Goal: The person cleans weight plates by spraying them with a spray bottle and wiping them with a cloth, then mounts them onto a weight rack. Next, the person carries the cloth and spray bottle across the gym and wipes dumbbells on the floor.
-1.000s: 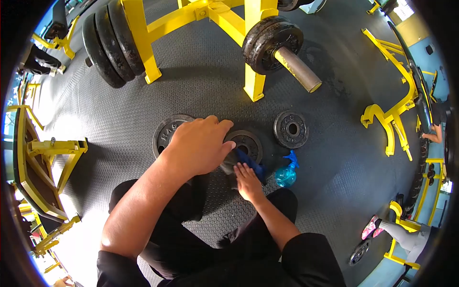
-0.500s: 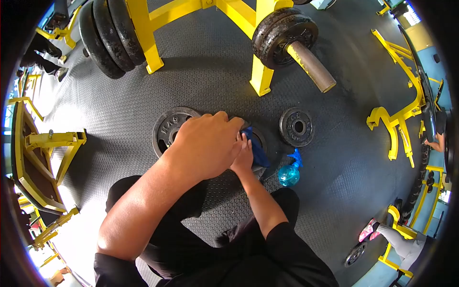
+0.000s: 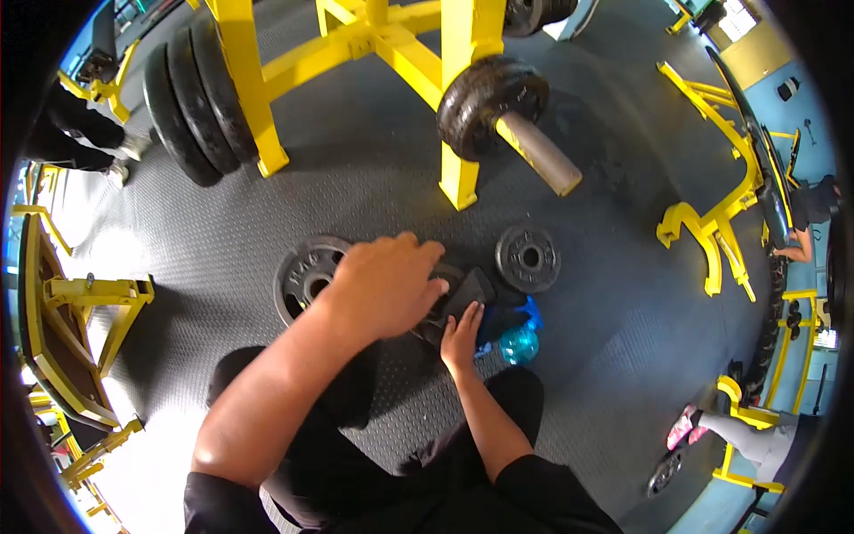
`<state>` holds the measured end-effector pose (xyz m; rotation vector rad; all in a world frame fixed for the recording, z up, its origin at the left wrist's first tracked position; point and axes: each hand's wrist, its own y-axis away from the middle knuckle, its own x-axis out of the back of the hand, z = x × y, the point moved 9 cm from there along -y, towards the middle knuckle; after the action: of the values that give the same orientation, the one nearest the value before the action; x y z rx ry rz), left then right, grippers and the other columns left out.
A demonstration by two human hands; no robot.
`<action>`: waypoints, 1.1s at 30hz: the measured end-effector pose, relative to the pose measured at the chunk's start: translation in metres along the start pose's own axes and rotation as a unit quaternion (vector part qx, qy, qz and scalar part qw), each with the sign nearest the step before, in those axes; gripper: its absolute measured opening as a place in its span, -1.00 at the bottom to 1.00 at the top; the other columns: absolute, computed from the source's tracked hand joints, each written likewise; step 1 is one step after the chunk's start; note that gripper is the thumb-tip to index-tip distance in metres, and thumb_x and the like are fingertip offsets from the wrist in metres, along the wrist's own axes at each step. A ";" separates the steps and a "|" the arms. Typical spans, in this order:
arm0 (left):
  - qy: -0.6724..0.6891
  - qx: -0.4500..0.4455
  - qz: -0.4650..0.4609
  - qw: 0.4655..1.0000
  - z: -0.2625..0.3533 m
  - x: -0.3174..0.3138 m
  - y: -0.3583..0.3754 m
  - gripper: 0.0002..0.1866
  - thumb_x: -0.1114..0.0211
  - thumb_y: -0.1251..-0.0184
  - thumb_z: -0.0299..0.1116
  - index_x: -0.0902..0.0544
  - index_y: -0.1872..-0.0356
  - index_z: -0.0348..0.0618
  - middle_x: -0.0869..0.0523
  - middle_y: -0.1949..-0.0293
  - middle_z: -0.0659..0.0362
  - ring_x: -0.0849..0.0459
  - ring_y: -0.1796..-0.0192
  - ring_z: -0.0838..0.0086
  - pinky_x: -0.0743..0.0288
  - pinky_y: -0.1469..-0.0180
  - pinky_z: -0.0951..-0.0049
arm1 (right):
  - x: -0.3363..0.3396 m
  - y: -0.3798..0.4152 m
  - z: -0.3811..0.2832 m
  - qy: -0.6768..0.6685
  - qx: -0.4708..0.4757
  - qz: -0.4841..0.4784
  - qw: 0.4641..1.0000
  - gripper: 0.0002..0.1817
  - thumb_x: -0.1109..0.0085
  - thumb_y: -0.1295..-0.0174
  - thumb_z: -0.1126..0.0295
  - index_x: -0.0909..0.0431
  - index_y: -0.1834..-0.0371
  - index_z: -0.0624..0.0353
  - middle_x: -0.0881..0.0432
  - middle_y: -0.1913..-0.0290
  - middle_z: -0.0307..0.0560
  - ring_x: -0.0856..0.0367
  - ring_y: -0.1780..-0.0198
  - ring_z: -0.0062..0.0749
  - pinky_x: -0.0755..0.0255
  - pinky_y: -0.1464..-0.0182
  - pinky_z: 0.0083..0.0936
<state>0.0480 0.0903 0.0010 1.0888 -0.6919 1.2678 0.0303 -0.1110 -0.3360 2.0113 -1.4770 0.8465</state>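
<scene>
My left hand (image 3: pixel 378 285) hovers over the gap between two weight plates, its fingers apart and the palm hidden. My right hand (image 3: pixel 462 336) lies with spread fingers against a dark flat object (image 3: pixel 471 290), perhaps a folded cloth. Under it is a black plate (image 3: pixel 442 283), mostly covered. A larger black plate (image 3: pixel 298 278) lies partly beneath my left hand. To the right are a small round plate (image 3: pixel 530 258) and a clear blue spray bottle (image 3: pixel 519 343) on its side.
A yellow rack (image 3: pixel 458 178) with black plates (image 3: pixel 191 107) stands ahead, its metal bar (image 3: pixel 541 156) jutting right. Yellow-framed equipment stands left (image 3: pixel 93 292) and right (image 3: pixel 712 233). People's legs show at upper left (image 3: pixel 80 129) and lower right (image 3: pixel 729 429).
The view has shifted. My right hand's fingers are now spread on the dark object, and the blue cloth near it is mostly out of sight. My left hand's fingers have opened more.
</scene>
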 end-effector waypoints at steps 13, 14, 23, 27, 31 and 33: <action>-0.003 -0.008 -0.024 1.000 0.000 -0.011 0.004 -0.55 -0.25 -0.41 -0.07 -0.58 -0.16 -0.14 -0.71 0.08 -0.04 -0.75 0.02 0.03 -0.63 -0.02 0.09 | -0.088 -0.081 -0.074 0.336 0.103 -0.099 0.931 -0.33 -0.06 -0.36 -0.07 -0.39 -0.48 -0.02 -0.23 -0.50 0.10 -0.02 -0.59 0.25 0.16 -0.53 0.43; 0.001 -0.010 -0.024 1.000 0.002 -0.011 0.002 -0.56 -0.24 -0.42 -0.07 -0.58 -0.17 -0.13 -0.71 0.08 -0.05 -0.75 0.02 0.03 -0.63 -0.03 0.09 | -0.083 -0.072 -0.075 0.339 0.100 -0.096 0.930 -0.33 -0.06 -0.36 -0.07 -0.39 -0.48 -0.02 -0.23 -0.50 0.10 -0.02 -0.59 0.25 0.16 -0.53 0.43; 0.006 -0.018 -0.062 0.998 0.009 -0.023 -0.013 -0.47 -0.24 -0.42 -0.03 -0.56 -0.30 -0.07 -0.69 -0.06 -0.07 -0.70 -0.12 -0.01 -0.58 -0.14 0.07 | -0.063 0.038 -0.084 0.262 0.222 -0.203 0.917 -0.25 -0.13 -0.35 0.30 -0.16 -0.64 -0.22 -0.07 -0.67 -0.06 -0.01 -0.65 0.03 0.03 -0.52 0.34; -0.006 -0.035 -0.039 0.999 0.005 -0.023 -0.016 -0.48 -0.24 -0.43 0.00 -0.57 -0.29 -0.05 -0.70 -0.07 -0.05 -0.72 -0.11 0.02 -0.60 -0.14 0.05 | -0.014 0.047 -0.056 0.249 0.211 -0.117 0.938 -0.23 -0.16 -0.39 0.22 -0.10 -0.66 -0.31 -0.06 -0.69 -0.28 -0.09 -0.64 -0.18 -0.10 -0.56 0.00; -0.019 -0.026 -0.051 0.998 0.009 -0.019 -0.017 -0.47 -0.23 -0.43 0.00 -0.56 -0.30 -0.04 -0.70 -0.08 -0.06 -0.70 -0.12 0.02 -0.58 -0.16 0.04 | 0.005 0.043 -0.037 0.212 0.173 -0.128 0.953 -0.19 -0.18 -0.39 0.09 -0.07 -0.66 -0.12 -0.11 -0.66 -0.16 -0.05 -0.65 -0.07 -0.08 -0.55 0.10; -0.006 0.005 -0.094 0.996 0.009 -0.022 -0.019 -0.45 -0.23 -0.44 -0.01 -0.54 -0.34 -0.04 -0.65 -0.19 -0.10 -0.64 -0.23 -0.02 -0.51 -0.26 0.04 | 0.001 0.040 -0.033 0.173 0.155 -0.141 0.962 -0.11 -0.24 -0.36 0.11 0.01 -0.68 -0.01 -0.06 -0.67 -0.08 -0.02 -0.65 -0.01 -0.08 -0.55 0.11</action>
<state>0.0631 0.0743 -0.0197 1.1429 -0.5790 1.1055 -0.0141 -0.0998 -0.3112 2.0889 -0.8838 1.2863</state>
